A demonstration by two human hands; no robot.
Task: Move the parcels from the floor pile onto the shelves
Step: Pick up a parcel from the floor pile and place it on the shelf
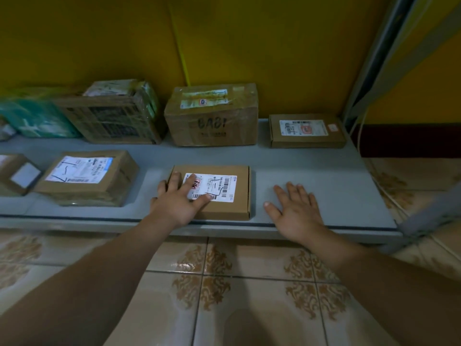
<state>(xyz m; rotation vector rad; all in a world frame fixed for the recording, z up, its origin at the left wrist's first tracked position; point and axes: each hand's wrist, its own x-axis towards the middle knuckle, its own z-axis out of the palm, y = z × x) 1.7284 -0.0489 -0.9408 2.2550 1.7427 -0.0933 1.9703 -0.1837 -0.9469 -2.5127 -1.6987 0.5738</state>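
Our L hand [178, 203] lies on flat parcel [224, 196] at shelf [324, 176] near edge, fingers straight; R hand [296, 208] spread open just right of it.

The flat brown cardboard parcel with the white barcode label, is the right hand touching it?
No, the right hand is spread over the grey shelf beside the flat brown cardboard parcel, apart from it.
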